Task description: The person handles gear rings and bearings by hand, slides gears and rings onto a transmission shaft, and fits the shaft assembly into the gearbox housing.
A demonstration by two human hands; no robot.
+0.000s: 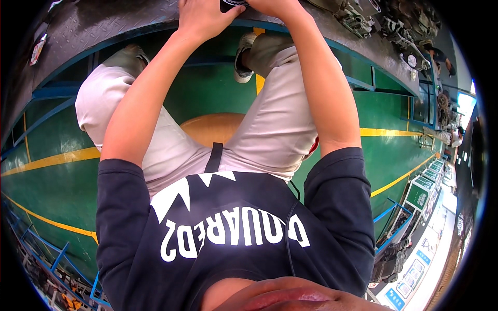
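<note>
At the top edge, a dark round part (233, 3) with a fine ribbed, light-edged rim shows only in its lower portion. My left hand (208, 18) grips it from the left, its thumb stretched along the near side. From the right, my right hand (276, 6) closes on the same part; most of its fingers lie beyond the picture. Both hands are over a dark workbench (132, 18) with a raised tread pattern. The upper side of the part is cut off from view.
Greasy metal engine parts (358, 20) crowd the bench's right side. A blue frame (57, 92) edges the bench. Beneath me is a round wooden stool (212, 127) on a green floor (207, 96) with yellow lines. Display boards (415, 274) stand right; another person (441, 59) is beyond.
</note>
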